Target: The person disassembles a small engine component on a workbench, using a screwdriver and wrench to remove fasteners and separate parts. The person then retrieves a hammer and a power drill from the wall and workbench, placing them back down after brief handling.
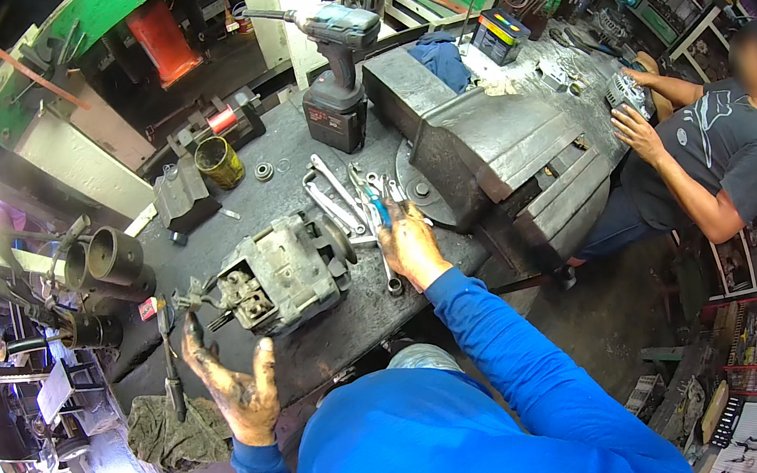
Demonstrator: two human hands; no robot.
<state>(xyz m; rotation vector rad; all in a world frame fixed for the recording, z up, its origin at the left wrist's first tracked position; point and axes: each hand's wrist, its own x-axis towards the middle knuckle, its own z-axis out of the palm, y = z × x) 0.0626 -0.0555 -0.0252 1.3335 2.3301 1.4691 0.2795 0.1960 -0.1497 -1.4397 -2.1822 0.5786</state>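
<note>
My left hand (pixel 234 385), grease-blackened, has its fingers apart and nothing visible held, just left of a dirty metal motor-like unit (pixel 286 270) with a protruding shaft and a small bracket at its left end. My right hand (pixel 409 242) is closed on a blue-handled tool (pixel 380 209), pliers by the look of it, among several silver wrenches (pixel 332 204) right of the unit. A long dark-handled tool (pixel 174 385) lies by my left hand.
A bench vise (pixel 512 148) fills the middle right. A cordless drill (pixel 335 106) stands behind the wrenches, near a yellow cup (pixel 219 162). Metal cylinders (pixel 116 261) and a rag (pixel 173 434) are left. A co-worker (pixel 698 149) handles a metal part at the bench's right end.
</note>
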